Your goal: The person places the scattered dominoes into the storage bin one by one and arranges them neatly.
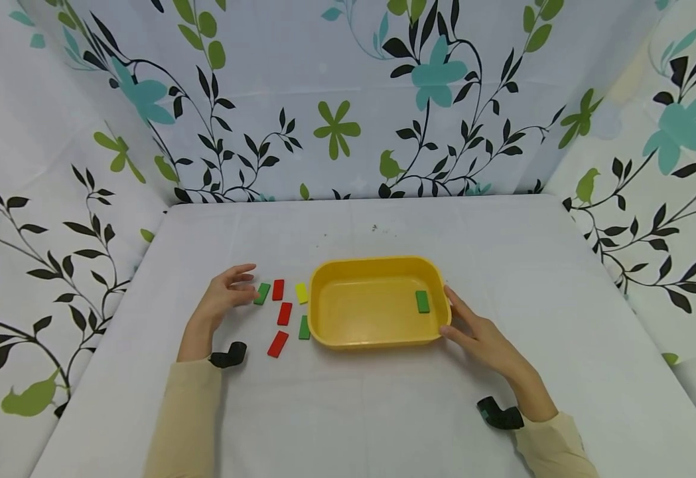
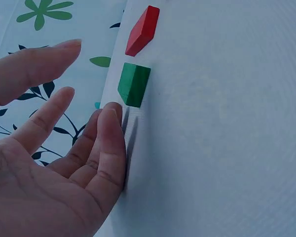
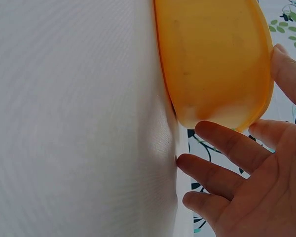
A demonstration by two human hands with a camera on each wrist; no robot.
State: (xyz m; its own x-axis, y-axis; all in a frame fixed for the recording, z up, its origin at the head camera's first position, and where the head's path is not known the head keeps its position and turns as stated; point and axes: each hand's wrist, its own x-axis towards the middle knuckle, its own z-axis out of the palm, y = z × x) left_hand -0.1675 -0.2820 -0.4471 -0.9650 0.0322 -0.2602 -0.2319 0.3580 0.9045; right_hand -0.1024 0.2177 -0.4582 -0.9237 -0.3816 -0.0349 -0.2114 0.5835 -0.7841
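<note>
My left hand hovers at the left of the loose blocks, fingers loosely bent and apart, holding nothing. Its fingertips are right by a green block, which in the left wrist view stands just beyond them. At the right end of a yellow tray, my right hand touches the rim with thumb and fingertips, the fingers spread and nearly straight. One green block lies inside the tray. Between left hand and tray lie red blocks, a yellow block and another green block against the tray's left side.
A white cloth covers the table. Patterned curtains with leaves and flowers hang behind it and at both sides. Black wrist bands stick out from both wrists. Small dark specks dot the cloth behind the tray.
</note>
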